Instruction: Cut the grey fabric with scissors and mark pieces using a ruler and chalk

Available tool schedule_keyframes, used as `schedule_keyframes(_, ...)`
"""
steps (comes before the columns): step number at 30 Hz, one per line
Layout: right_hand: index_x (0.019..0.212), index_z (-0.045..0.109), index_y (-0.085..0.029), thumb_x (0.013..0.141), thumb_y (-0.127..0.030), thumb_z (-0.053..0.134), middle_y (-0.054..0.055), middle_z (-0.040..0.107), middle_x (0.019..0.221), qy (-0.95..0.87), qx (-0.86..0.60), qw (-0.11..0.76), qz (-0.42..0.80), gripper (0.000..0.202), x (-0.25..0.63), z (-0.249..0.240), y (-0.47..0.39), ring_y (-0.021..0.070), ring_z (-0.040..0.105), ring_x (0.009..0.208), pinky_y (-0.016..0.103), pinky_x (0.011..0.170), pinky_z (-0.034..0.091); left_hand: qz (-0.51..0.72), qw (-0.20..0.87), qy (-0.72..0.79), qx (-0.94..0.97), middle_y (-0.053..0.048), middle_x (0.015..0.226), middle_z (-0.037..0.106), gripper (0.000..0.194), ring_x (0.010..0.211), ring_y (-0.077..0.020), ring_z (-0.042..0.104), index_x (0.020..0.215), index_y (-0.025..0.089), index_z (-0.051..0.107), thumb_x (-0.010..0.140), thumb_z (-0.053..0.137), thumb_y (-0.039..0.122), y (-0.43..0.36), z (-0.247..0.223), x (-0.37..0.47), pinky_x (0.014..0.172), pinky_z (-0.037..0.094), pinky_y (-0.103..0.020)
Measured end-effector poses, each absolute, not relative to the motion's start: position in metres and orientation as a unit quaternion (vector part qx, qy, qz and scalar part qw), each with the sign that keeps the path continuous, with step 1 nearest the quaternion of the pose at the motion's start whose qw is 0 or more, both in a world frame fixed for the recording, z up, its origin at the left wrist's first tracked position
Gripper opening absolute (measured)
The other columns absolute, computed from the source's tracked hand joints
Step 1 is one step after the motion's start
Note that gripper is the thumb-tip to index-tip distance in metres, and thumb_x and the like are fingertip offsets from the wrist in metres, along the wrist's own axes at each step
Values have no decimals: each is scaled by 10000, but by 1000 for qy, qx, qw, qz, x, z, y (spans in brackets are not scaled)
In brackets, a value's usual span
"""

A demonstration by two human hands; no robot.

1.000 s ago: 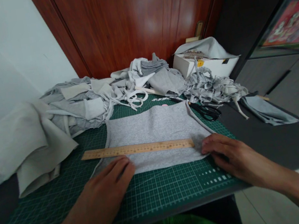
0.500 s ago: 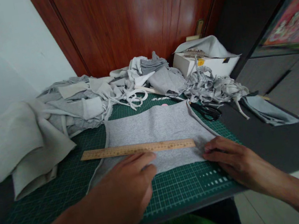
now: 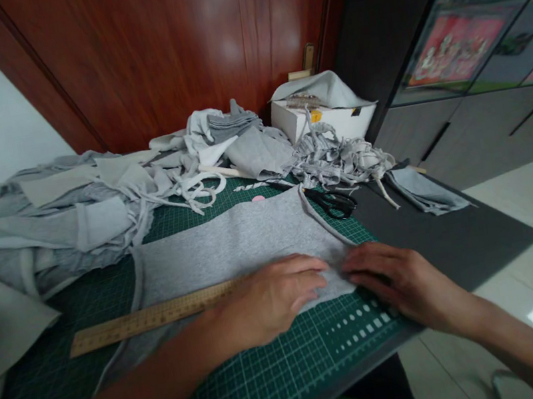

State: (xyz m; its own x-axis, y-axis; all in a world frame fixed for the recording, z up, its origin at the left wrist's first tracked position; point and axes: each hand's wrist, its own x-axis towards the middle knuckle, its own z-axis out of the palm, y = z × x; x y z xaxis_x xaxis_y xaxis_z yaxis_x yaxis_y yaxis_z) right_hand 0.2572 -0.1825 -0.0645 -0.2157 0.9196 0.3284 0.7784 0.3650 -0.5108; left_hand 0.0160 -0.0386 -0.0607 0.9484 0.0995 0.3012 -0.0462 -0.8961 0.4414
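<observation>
A light grey piece of fabric (image 3: 223, 247) lies spread on the green cutting mat (image 3: 268, 374). Across its lower part rests a wooden ruler (image 3: 148, 317), its right end hidden by my left hand. My left hand (image 3: 281, 295) lies palm down over the ruler and fabric, fingers pointing right; whether they press on anything is unclear. At the fabric's right edge, my right hand (image 3: 395, 277) touches the cloth with bent fingers, their tips close together on the edge. Black scissors (image 3: 333, 204) lie just beyond that edge.
Heaps of grey cloth (image 3: 70, 210) cover the back and left of the table. A white box (image 3: 325, 119) stands at the back, with tangled strips (image 3: 341, 157) before it. Folded cloth (image 3: 427, 191) lies on the right. A pink disc (image 3: 258, 199) touches the fabric's far edge.
The view has turned to the right. My left hand has moved right along the ruler, nearer my right hand. The ruler now slants, its left end closer to me. My right hand stays at the fabric's edge.
</observation>
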Motion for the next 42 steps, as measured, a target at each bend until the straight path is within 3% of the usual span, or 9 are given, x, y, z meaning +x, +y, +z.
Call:
schedule_keyframes(4, 1201, 715, -216, 965, -311, 752, 83, 698, 1163, -743, -591, 267, 169, 257, 277, -53, -172, 216, 708, 977, 327, 858, 587, 176, 161, 24, 971, -49, 1327, 730, 137, 1333, -258, 593, 1089, 198, 726, 999, 662, 280, -34, -59, 11, 1167, 420, -459)
schedule_keyframes(9, 1238, 713, -198, 860, -416, 859, 71, 692, 1068, -730, -606, 227, 221, 460, 289, -42, -167, 193, 673, 829, 308, 736, 580, 143, 145, 69, 977, -33, 1464, 665, 369, 1398, -257, 561, 1254, 236, 693, 935, 748, 413, -27, -56, 10, 1201, 341, -478)
schedule_keyframes(15, 1287, 687, -229, 1056, -417, 584, 96, 704, 1191, -733, -587, 220, 265, 315, 303, -40, -164, 231, 692, 1033, 368, 911, 566, 88, 113, 47, 989, -77, 1656, 451, 565, 1557, -244, 377, 1479, 223, 565, 994, 631, 506, -22, -54, 11, 1312, 179, -436)
schedule_keyframes(17, 1257, 689, -221, 1080, -417, 523, 78, 727, 1087, -716, -590, 231, 294, 311, 305, -38, -161, 213, 706, 938, 353, 850, 575, 79, 99, 49, 991, -73, 1682, 408, 587, 1579, -241, 335, 1517, 227, 529, 1013, 590, 522, -22, -54, 11, 1321, 149, -430)
schedule_keyframes(20, 1225, 690, -204, 1048, -422, 576, 56, 742, 990, -694, -608, 229, 311, 303, 303, -32, -155, 197, 703, 816, 323, 732, 567, 78, 82, 57, 992, -63, 1687, 400, 594, 1585, -240, 320, 1534, 225, 511, 1024, 563, 525, -25, -52, 11, 1327, 125, -425)
schedule_keyframes(25, 1133, 726, -205, 1021, -334, 627, 47, 774, 957, -754, -576, 202, 241, 198, 279, -19, -130, 193, 703, 773, 304, 683, 519, 86, 66, 52, 993, -71, 1666, 440, 594, 1569, -263, 349, 1545, 225, 492, 1025, 558, 504, -29, -53, 12, 1322, 137, -451)
schedule_keyframes(30, 1122, 727, -169, 1025, -143, 566, 82, 769, 1074, -829, -461, 273, 160, 189, 237, -17, -79, 211, 704, 987, 332, 896, 514, 103, 75, 61, 990, -113, 1589, 537, 586, 1506, -296, 448, 1519, 215, 522, 1016, 569, 513, -30, -58, 10, 1292, 225, -489)
schedule_keyframes(36, 1079, 757, -156, 935, -120, 706, 64, 770, 1033, -858, -427, 157, 238, 158, 197, -14, -25, 196, 692, 920, 302, 833, 500, 83, 103, 82, 988, -128, 1568, 559, 587, 1462, -319, 510, 1541, 200, 502, 1026, 543, 478, -35, -58, 7, 1225, 368, -476)
schedule_keyframes(42, 1067, 763, -128, 905, -153, 749, 37, 763, 901, -860, -409, 94, 289, 164, 187, -11, 2, 169, 686, 807, 265, 725, 478, 57, 126, 70, 988, -123, 1706, 335, 588, 1573, -250, 348, 1573, 180, 448, 1061, 495, 464, -34, -55, 7, 1286, 275, -416)
